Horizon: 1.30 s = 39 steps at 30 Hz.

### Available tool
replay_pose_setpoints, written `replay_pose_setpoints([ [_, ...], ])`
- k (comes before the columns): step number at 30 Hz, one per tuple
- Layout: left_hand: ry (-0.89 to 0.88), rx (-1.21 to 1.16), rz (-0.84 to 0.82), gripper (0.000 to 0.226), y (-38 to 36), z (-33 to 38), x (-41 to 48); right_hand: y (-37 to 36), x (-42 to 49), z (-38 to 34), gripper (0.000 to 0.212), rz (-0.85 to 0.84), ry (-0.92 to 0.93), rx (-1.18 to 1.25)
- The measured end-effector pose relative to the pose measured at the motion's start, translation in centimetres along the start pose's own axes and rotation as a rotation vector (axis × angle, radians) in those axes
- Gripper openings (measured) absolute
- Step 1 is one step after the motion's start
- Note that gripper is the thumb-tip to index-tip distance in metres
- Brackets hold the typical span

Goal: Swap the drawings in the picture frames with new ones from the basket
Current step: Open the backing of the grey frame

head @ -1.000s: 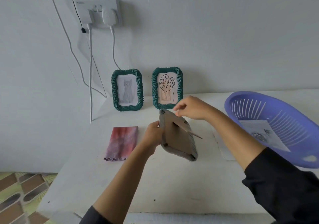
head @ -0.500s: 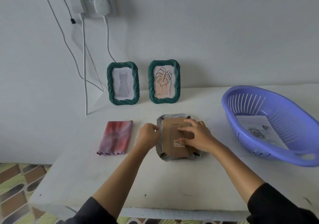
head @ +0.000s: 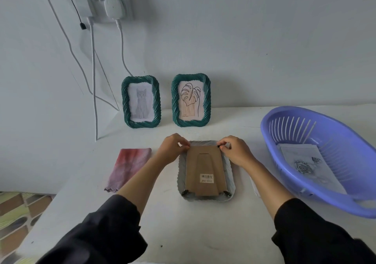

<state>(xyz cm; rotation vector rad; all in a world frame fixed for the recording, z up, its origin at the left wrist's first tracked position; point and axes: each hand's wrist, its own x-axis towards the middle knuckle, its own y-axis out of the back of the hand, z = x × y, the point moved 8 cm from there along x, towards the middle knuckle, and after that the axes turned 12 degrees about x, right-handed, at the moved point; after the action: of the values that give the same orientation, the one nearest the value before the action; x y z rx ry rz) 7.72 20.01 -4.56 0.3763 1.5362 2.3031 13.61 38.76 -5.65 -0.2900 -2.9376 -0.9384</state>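
Note:
A picture frame [head: 206,172] lies face down on the white table, its brown cardboard back with a barcode sticker facing up. My left hand [head: 173,148] pinches at the back's top left corner, and my right hand [head: 234,149] pinches at the top right corner clip. Two green twisted frames stand against the wall: one with a cat drawing [head: 141,102] and one with a leaf drawing [head: 190,100]. A purple basket [head: 295,184] at the right holds a sheet with a rose drawing [head: 305,167].
A folded pink-red cloth [head: 130,167] lies left of the face-down frame. A white sheet edge [head: 254,184] shows between frame and basket. Cables [head: 93,80] hang from a wall socket [head: 103,1] down to the table's left rear. The table's left edge drops to a patterned floor.
The frame was held up tilted, then laid flat face down. Both hands have since moved from its left edge and its back to its two top corners.

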Motion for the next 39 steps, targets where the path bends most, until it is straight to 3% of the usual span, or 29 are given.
replay_pose_setpoints([
  [7, 0.003, -0.038, -0.016, 0.017, -0.3, -0.6, 1.5, 0.3, 1.4, -0.3, 0.011, -0.020, 0.035, -0.020],
  [18, 0.144, -0.086, 0.117, 0.013, -0.9, -1.0, 1.8, -0.6, 1.9, -0.7, 0.010, 0.106, 0.042, -0.076],
  [23, 0.163, -0.274, 0.152, 0.018, -1.5, -2.0, 0.5, -0.6, 0.7, 0.1, 0.016, 0.075, 0.065, 0.025],
  [26, 0.124, -0.358, 0.168, 0.015, -1.8, -2.2, -1.2, 0.0, -1.1, 0.0, 0.015, 0.139, 0.098, 0.045],
  [34, 0.006, -0.375, 0.028, 0.009, -2.2, -1.9, -7.0, -0.3, -8.1, 0.0, 0.006, 0.149, 0.136, 0.012],
  [39, -0.112, -0.302, -0.080, 0.030, -2.4, -1.3, -10.7, -1.1, -11.3, 0.2, 0.025, 0.036, 0.090, 0.092],
])
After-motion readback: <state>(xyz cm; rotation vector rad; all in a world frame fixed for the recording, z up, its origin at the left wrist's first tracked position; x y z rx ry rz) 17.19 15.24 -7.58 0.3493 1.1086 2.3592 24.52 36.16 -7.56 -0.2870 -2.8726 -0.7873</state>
